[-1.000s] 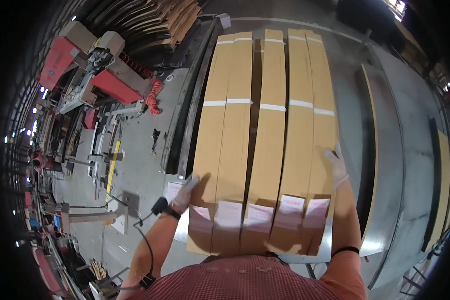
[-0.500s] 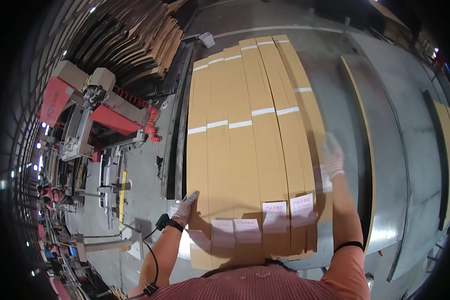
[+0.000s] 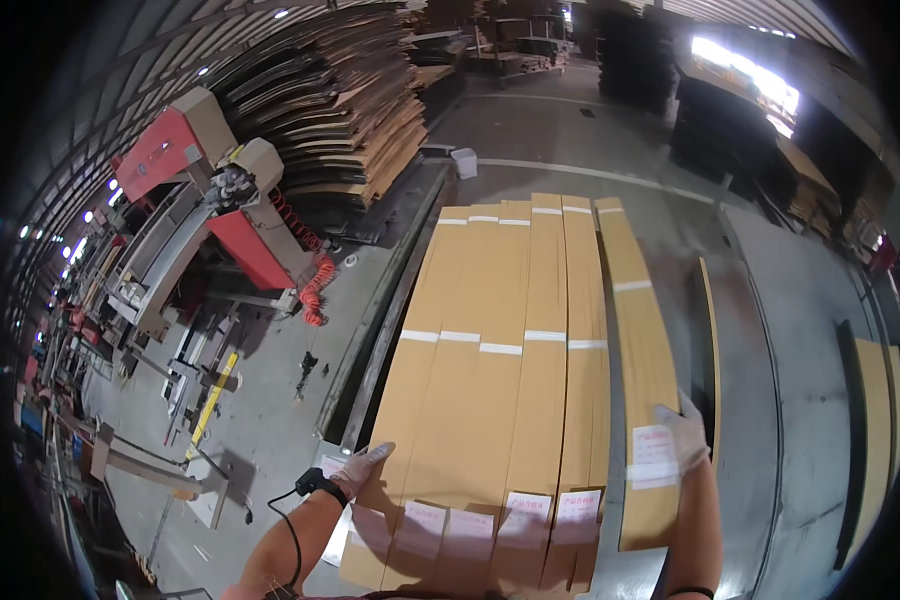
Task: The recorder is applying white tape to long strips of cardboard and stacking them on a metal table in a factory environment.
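Several long, narrow brown cardboard packages (image 3: 485, 400) lie side by side in front of me, banded with white strips and bearing white labels (image 3: 527, 520) near my end. One more long cardboard package (image 3: 650, 350) lies at their right, a narrow gap between. My right hand (image 3: 685, 435), in a pale glove, grips its outer edge beside the label, the thumb on top. My left hand (image 3: 363, 468), also gloved and with a black band at the wrist, presses against the outer edge of the leftmost package, fingers stretched out.
A red and grey machine (image 3: 255, 250) with a coiled red hose stands at the left. Behind it rises a tall stack of boards (image 3: 370, 130). Right of the packages, a narrow board (image 3: 708, 350) stands on a grey metal surface (image 3: 770, 400). A white bucket (image 3: 465, 163) is farther off.
The rightmost package has come away from the others to the right, opening a gap. My right hand, blurred before, now grips its edge. My left hand stays at the left edge. The view has tilted up.
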Demonstrator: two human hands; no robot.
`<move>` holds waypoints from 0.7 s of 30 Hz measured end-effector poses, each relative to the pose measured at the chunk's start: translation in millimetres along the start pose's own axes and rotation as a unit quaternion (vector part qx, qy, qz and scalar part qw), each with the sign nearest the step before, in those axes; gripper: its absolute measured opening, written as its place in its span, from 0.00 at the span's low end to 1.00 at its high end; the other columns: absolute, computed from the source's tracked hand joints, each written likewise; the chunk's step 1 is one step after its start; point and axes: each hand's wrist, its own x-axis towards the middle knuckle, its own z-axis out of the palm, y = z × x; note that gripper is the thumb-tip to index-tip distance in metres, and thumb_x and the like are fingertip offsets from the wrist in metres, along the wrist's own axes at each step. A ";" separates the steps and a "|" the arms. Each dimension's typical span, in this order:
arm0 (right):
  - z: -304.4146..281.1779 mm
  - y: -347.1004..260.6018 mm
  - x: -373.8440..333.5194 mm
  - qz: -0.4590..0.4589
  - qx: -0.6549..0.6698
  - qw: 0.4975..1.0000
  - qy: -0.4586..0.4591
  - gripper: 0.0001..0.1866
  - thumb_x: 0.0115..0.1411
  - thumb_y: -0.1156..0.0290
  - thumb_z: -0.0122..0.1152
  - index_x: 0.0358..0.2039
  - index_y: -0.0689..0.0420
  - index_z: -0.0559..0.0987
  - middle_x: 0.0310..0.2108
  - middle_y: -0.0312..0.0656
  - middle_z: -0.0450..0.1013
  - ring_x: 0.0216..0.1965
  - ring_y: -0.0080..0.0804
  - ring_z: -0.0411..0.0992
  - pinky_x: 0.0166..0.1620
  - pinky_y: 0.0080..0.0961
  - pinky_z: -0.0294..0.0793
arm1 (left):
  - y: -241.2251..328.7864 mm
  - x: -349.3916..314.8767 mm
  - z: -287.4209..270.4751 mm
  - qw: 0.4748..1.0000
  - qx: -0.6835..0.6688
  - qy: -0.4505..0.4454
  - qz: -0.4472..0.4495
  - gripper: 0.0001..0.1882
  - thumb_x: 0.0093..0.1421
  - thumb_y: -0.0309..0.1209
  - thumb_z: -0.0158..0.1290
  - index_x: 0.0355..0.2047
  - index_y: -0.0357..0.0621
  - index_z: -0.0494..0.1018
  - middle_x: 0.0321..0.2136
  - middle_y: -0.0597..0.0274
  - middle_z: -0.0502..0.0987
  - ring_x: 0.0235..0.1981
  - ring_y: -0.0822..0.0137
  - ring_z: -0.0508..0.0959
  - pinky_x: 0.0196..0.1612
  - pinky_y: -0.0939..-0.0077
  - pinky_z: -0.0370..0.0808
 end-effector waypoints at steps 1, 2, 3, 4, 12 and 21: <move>13.9 -25.3 -27.1 -0.002 -0.005 1.000 -0.003 0.27 0.59 0.83 0.57 0.60 0.64 0.70 0.50 0.42 0.75 0.48 0.30 0.75 0.51 0.25 0.74 | -8.8 11.8 -7.8 1.000 -0.006 -0.001 -0.004 0.41 0.50 0.55 0.68 0.59 0.51 0.68 0.51 0.64 0.75 0.48 0.63 0.76 0.39 0.54 0.79; 19.5 -46.5 -53.1 -0.020 0.012 1.000 -0.014 0.26 0.59 0.83 0.55 0.60 0.65 0.70 0.51 0.43 0.75 0.49 0.30 0.75 0.51 0.25 0.74 | -6.1 11.0 1.6 1.000 -0.007 -0.011 -0.005 0.41 0.50 0.55 0.68 0.59 0.51 0.68 0.51 0.64 0.75 0.48 0.63 0.76 0.39 0.54 0.79; 24.7 -60.5 -71.8 -0.038 0.029 0.998 -0.027 0.26 0.59 0.84 0.53 0.60 0.67 0.69 0.51 0.43 0.75 0.49 0.30 0.75 0.51 0.24 0.74 | 5.1 3.3 15.1 1.000 -0.002 -0.016 -0.007 0.40 0.50 0.55 0.68 0.58 0.50 0.69 0.50 0.64 0.76 0.47 0.63 0.76 0.38 0.56 0.79; 29.3 -62.6 -88.1 -0.041 0.025 0.999 -0.027 0.26 0.59 0.84 0.53 0.60 0.67 0.69 0.51 0.43 0.75 0.49 0.30 0.75 0.51 0.24 0.74 | 14.5 -6.0 24.3 1.000 0.001 -0.015 -0.006 0.39 0.51 0.55 0.68 0.57 0.50 0.70 0.49 0.64 0.76 0.46 0.64 0.76 0.37 0.57 0.79; 66.1 29.7 -165.8 -0.019 0.019 0.998 0.060 0.28 0.62 0.78 0.52 0.64 0.65 0.67 0.59 0.43 0.69 0.59 0.33 0.68 0.63 0.28 0.63 | -21.1 -12.2 -0.3 0.998 -0.005 -0.066 0.021 0.31 0.60 0.55 0.59 0.54 0.45 0.74 0.44 0.63 0.81 0.40 0.67 0.81 0.45 0.69 0.78; -65.9 208.2 -78.5 0.103 0.045 0.993 -0.041 0.39 0.66 0.47 0.54 0.68 0.62 0.61 0.70 0.46 0.58 0.71 0.40 0.53 0.71 0.29 0.48 | -93.0 -18.0 -32.9 0.978 -0.168 -0.117 0.033 0.33 0.66 0.52 0.53 0.61 0.41 0.68 0.54 0.57 0.76 0.52 0.65 0.78 0.56 0.70 0.74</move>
